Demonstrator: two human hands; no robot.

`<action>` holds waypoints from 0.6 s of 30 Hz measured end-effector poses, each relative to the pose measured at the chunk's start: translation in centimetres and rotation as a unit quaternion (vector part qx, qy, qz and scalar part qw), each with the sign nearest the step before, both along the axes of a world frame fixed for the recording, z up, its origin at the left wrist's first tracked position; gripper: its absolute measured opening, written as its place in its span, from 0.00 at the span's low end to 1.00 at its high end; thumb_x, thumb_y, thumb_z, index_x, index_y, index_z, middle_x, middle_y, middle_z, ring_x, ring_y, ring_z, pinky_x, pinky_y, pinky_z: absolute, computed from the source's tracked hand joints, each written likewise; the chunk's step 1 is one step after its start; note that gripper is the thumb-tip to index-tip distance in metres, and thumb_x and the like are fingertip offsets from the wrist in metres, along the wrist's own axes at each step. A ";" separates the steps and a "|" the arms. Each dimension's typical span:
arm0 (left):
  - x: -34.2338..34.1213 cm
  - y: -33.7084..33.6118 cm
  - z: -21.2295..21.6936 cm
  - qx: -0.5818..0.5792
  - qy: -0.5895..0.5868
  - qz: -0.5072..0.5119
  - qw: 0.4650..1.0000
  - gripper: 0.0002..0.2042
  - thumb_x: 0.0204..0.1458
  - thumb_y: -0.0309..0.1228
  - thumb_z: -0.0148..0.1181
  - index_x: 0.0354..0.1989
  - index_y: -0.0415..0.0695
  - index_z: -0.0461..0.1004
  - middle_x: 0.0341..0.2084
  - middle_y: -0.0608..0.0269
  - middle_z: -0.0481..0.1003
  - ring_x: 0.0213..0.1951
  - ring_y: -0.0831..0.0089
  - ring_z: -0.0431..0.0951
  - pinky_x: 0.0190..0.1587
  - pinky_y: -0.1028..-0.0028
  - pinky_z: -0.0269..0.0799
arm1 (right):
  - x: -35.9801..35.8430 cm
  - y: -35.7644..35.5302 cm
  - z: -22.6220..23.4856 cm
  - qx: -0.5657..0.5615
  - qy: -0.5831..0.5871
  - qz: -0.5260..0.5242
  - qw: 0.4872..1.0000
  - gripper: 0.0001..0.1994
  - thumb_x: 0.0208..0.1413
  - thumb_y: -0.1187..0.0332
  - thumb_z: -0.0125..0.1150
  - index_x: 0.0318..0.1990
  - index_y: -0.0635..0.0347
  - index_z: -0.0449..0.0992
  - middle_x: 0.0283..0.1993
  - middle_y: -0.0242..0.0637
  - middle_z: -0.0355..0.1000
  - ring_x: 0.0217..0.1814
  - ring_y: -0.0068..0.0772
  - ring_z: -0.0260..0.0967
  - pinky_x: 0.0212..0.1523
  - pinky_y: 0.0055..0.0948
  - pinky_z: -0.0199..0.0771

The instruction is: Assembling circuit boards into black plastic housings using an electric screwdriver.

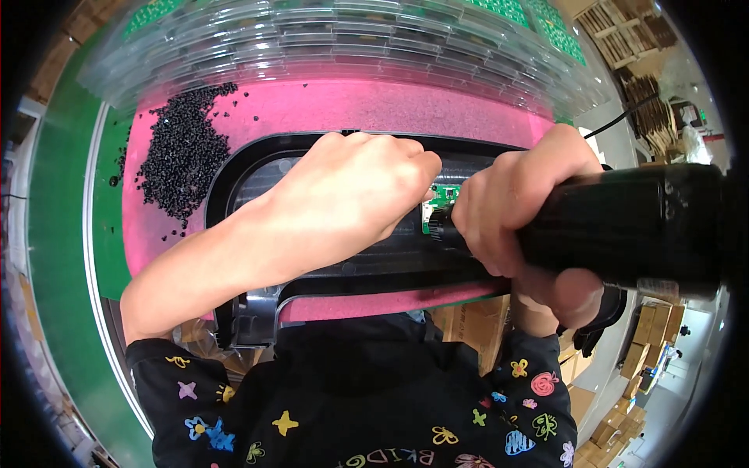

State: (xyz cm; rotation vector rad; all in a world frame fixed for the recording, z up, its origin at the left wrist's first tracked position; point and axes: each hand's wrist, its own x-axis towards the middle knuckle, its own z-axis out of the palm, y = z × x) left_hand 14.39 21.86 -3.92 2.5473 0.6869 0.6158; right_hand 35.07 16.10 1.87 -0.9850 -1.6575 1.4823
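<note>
A green circuit board [448, 193] sits inside a long black plastic housing [359, 282], mostly covered by my hands. My right hand [519, 203] is wrapped around a black electric screwdriver [624, 230], whose dark ribbed nose points left at the board. My left hand [367, 183] is over the middle of the housing, fingers curled closed, with the fingertips beside the board's upper left edge. Whatever those fingers pinch, if anything, is hidden. The screwdriver's bit and its contact with the board cannot be made out.
A heap of small black screws [183, 148] lies on the pink mat [312, 101], left of the housing, with a few strays around it. Clear plastic trays [343, 47] holding green boards are stacked along the back. A black cable [624, 117] runs at the upper right.
</note>
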 end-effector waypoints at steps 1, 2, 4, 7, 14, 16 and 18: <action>-0.1 -0.1 -0.1 -0.001 0.004 0.002 1.000 0.06 0.50 0.26 0.56 0.25 0.35 0.71 0.23 0.50 0.74 0.29 0.50 0.78 0.27 0.58 0.74 | -0.7 0.1 -0.4 0.000 0.002 0.004 1.000 0.31 0.45 0.41 0.70 0.37 0.57 0.62 0.19 0.24 0.63 0.17 0.19 0.60 0.22 0.21 0.59; -0.1 0.0 0.0 0.001 0.004 0.000 1.000 0.06 0.50 0.26 0.56 0.25 0.35 0.71 0.23 0.50 0.74 0.29 0.50 0.78 0.27 0.58 0.74 | -1.9 0.1 -1.0 0.048 0.078 -0.029 0.995 0.30 0.45 0.41 0.70 0.37 0.56 0.62 0.19 0.24 0.64 0.18 0.19 0.60 0.22 0.21 0.59; -0.1 0.1 0.1 -0.044 0.070 -0.023 0.996 0.06 0.47 0.27 0.61 0.32 0.39 0.73 0.27 0.55 0.74 0.32 0.51 0.76 0.32 0.60 0.72 | -2.1 0.1 -1.7 0.097 0.155 -0.063 0.981 0.30 0.45 0.41 0.69 0.37 0.56 0.63 0.19 0.24 0.64 0.18 0.20 0.61 0.22 0.21 0.60; 0.0 0.2 0.3 -0.022 0.105 -0.063 0.992 0.07 0.48 0.30 0.63 0.31 0.40 0.74 0.26 0.56 0.75 0.31 0.55 0.76 0.32 0.61 0.72 | -0.8 0.3 -1.9 0.157 0.217 -0.038 0.963 0.29 0.47 0.40 0.67 0.38 0.55 0.64 0.20 0.22 0.65 0.18 0.19 0.63 0.23 0.22 0.64; 0.5 0.5 0.0 -0.038 -0.049 -0.093 0.994 0.07 0.47 0.27 0.65 0.30 0.37 0.74 0.24 0.57 0.75 0.29 0.57 0.77 0.30 0.64 0.73 | 1.1 0.5 -1.3 0.227 0.380 -0.029 0.896 0.22 0.50 0.51 0.64 0.40 0.57 0.65 0.21 0.25 0.68 0.18 0.18 0.65 0.27 0.21 0.65; 0.6 0.7 0.0 -0.070 -0.108 -0.099 0.987 0.08 0.45 0.24 0.67 0.29 0.36 0.74 0.24 0.56 0.76 0.28 0.57 0.77 0.29 0.66 0.73 | 1.2 0.3 -1.4 0.241 0.422 -0.026 0.874 0.21 0.50 0.52 0.64 0.40 0.57 0.65 0.21 0.25 0.68 0.18 0.18 0.65 0.27 0.21 0.66; 0.8 0.6 0.0 -0.074 -0.114 -0.105 0.985 0.08 0.44 0.24 0.68 0.29 0.36 0.74 0.24 0.56 0.76 0.28 0.58 0.78 0.29 0.67 0.74 | 1.7 0.1 -1.2 0.229 0.406 -0.034 0.884 0.21 0.49 0.53 0.65 0.40 0.57 0.65 0.21 0.24 0.68 0.19 0.17 0.65 0.29 0.22 0.67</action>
